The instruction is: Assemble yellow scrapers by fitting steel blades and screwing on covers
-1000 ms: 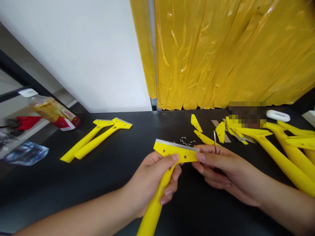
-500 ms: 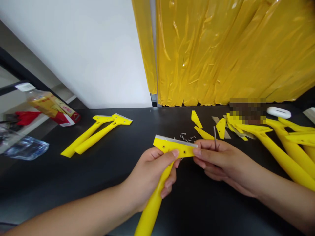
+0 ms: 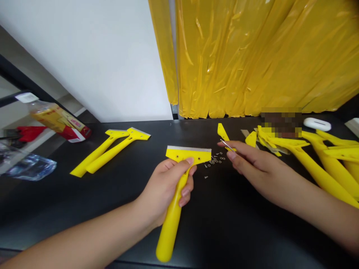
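My left hand (image 3: pixel 168 186) is wrapped round the neck of a yellow scraper (image 3: pixel 169 228), thumb pressed on its head. A metal blade (image 3: pixel 188 148) runs along the head's top edge, and two holes show in the yellow plate below it. My right hand (image 3: pixel 252 160) is apart from the scraper, to its right, and pinches a thin metal rod (image 3: pixel 226 144) that points up and left; the rod's other end is hidden. Small screws and nuts (image 3: pixel 215 160) lie loose on the black table between the scraper head and my right fingers.
Two yellow scrapers (image 3: pixel 112 151) lie at left beside a drink bottle (image 3: pixel 57 117). Yellow cover plates (image 3: pixel 223 131) and several yellow handles (image 3: pixel 314 168) lie at right, near a white case (image 3: pixel 316 124). Yellow plastic film (image 3: pixel 238 59) hangs behind the black table (image 3: pixel 112 209).
My right hand has let go of the scraper head's right end and drawn away; its metal rod has tipped from upright to leaning left. The scraper has moved slightly left and levelled out.
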A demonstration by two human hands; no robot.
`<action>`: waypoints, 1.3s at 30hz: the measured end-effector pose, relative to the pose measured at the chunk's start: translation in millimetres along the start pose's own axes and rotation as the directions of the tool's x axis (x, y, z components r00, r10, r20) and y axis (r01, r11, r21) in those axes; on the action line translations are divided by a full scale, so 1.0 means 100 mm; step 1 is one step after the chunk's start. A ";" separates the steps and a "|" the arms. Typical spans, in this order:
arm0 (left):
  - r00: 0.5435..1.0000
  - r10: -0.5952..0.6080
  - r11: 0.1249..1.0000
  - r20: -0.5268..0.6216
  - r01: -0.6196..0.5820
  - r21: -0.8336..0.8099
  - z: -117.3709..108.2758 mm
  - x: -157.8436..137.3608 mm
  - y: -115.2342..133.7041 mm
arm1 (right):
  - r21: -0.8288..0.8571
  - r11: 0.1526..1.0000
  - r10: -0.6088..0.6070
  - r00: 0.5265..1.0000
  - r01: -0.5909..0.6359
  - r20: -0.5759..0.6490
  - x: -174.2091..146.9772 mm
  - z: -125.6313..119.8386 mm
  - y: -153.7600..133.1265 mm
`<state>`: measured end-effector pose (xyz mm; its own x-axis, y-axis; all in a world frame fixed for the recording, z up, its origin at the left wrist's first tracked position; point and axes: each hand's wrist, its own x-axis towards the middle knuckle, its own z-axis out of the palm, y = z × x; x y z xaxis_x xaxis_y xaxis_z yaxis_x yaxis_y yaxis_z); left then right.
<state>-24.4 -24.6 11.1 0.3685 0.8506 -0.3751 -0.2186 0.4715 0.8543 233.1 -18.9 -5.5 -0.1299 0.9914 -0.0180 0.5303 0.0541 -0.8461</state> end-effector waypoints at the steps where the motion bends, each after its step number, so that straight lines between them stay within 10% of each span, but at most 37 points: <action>1: 1.000 0.002 1.000 -0.003 -0.002 0.002 0.00 0.00 0.00 | -0.056 0.998 -0.026 0.999 0.024 -0.029 -0.02 -0.01 0.01; 8: 0.999 0.023 1.000 -0.030 -0.023 0.003 -0.02 0.03 0.01 | 0.202 0.966 -0.135 0.980 0.163 -0.145 -0.07 -0.05 -0.13; 14: 0.999 0.022 1.000 -0.032 -0.022 -0.009 -0.05 0.07 0.01 | 0.191 0.949 -0.262 0.964 0.249 0.041 -0.23 -0.06 -0.36; 23: 0.998 0.023 1.000 -0.065 -0.024 -0.008 -0.07 0.11 -0.01 | -0.316 0.692 -0.623 0.758 0.649 0.193 -0.39 -0.02 -0.36; 30: 0.998 0.015 1.000 -0.065 -0.016 -0.004 -0.07 0.11 -0.01 | -0.278 0.645 -0.689 0.699 0.712 0.191 -0.40 0.00 -0.31; 34: 0.997 0.016 1.000 -0.075 -0.016 0.000 -0.06 0.13 0.00 | -0.155 0.557 -0.786 0.578 0.816 0.219 -0.39 0.13 -0.30; 39: 0.997 0.016 1.000 -0.071 -0.017 -0.017 -0.04 0.12 -0.01 | -0.214 0.630 -0.607 0.646 0.746 0.463 -0.50 0.16 -0.45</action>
<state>-23.7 -13.3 4.4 0.3003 0.8722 -0.3860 -0.2401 0.4608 0.8544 202.0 -72.4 24.7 -0.7937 0.5522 0.2553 0.4169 0.7994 -0.4326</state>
